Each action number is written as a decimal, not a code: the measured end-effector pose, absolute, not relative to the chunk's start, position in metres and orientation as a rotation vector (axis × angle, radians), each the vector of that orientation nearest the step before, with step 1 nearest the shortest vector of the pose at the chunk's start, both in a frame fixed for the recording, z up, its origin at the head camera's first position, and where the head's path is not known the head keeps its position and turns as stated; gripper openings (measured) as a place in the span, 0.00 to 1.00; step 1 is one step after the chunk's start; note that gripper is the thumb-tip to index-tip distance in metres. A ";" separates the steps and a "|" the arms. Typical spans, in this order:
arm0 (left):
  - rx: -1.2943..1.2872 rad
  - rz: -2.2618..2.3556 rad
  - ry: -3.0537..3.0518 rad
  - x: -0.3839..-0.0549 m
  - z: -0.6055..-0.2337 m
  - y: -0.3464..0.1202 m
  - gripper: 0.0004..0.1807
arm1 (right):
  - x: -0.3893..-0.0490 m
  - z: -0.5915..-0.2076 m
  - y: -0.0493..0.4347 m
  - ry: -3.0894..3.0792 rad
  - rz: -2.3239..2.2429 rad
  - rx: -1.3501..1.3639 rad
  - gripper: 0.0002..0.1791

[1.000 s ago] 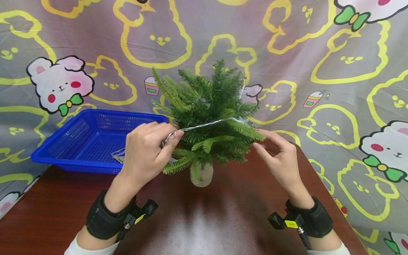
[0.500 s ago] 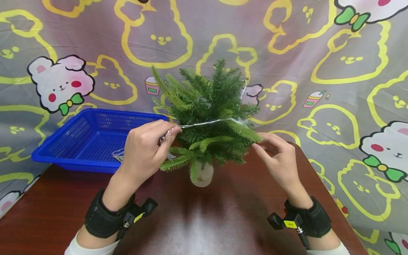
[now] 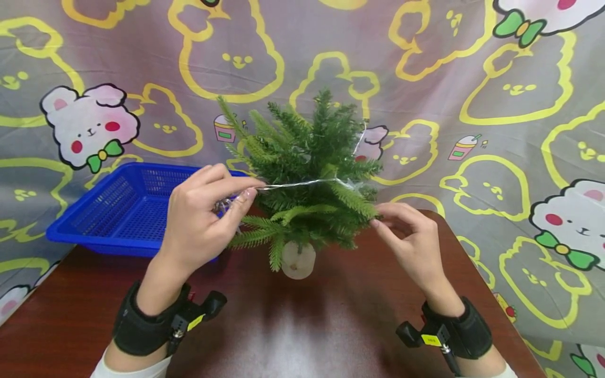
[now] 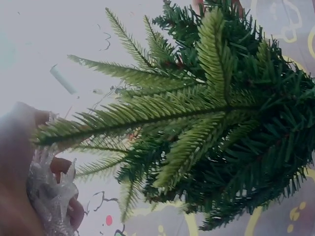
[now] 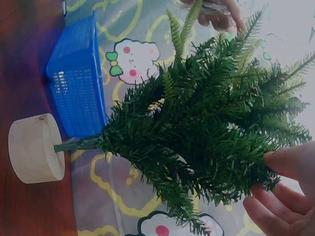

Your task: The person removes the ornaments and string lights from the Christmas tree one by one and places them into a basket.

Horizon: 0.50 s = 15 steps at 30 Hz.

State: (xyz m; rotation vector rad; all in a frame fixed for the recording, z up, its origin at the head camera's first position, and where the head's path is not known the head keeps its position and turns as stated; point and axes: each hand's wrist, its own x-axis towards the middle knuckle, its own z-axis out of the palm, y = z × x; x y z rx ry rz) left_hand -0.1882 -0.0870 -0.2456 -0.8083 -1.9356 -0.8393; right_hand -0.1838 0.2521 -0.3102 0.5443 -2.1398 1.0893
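Observation:
A small artificial Christmas tree (image 3: 312, 157) stands on a round pale wooden base (image 3: 299, 260) in the middle of the table. My left hand (image 3: 203, 210), left of the tree, pinches a clear string-light wire (image 3: 298, 184) between thumb and forefinger. The wire runs taut across the front branches to the right side. A bunched clear bundle (image 4: 51, 191) lies in the left palm. My right hand (image 3: 413, 236) pinches a lower right branch tip; in the right wrist view, thumb and fingers close round that tip (image 5: 268, 179). Part of the wire is hidden among the needles.
A blue plastic basket (image 3: 85, 233) with perforated sides sits at the table's back left, partly behind the left hand. The brown table (image 3: 354, 325) meets a cartoon-printed cloth (image 3: 496, 105) behind and to the right.
My left hand has moved left and a little up, with the wire still pinched. The front branches and the right hand have shifted slightly left, and the tree seems turned a little.

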 end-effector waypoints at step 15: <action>-0.706 -0.723 -1.820 -0.182 -0.244 -0.082 0.22 | -0.168 -0.309 0.242 -2.119 1.105 0.614 0.13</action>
